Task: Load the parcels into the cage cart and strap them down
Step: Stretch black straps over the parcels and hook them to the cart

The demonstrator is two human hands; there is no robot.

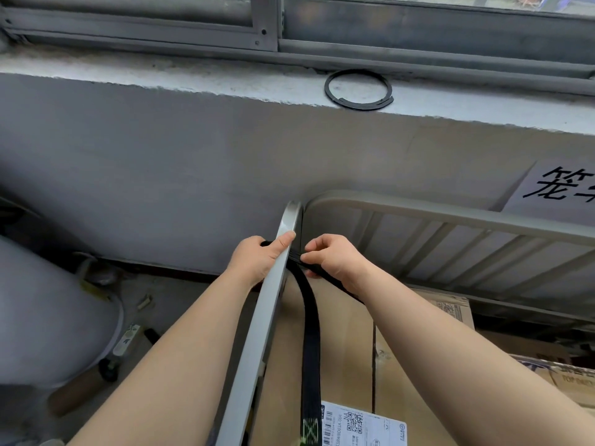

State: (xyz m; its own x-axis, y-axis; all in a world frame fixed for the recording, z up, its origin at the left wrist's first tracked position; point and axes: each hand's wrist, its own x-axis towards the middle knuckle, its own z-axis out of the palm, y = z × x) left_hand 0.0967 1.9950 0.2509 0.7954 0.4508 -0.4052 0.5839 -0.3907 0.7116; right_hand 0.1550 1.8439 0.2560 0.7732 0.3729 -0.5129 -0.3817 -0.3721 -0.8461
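Wall (161,162) just behind cart rail (270,300) (tight)

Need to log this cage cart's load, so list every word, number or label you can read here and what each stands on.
"笼", then a second character cut off by the frame edge: white paper sign on the wall.
"TOP", the rest blurred: right-hand parcel.
Shipping label on the near cardboard parcel: barcode, QR code and small print, too small to read.
Print on the rear parcel: blurred, unreadable.

Black strap (310,349) crossing grey cage cart rail (273,300), brown cardboard parcels (344,365) inside
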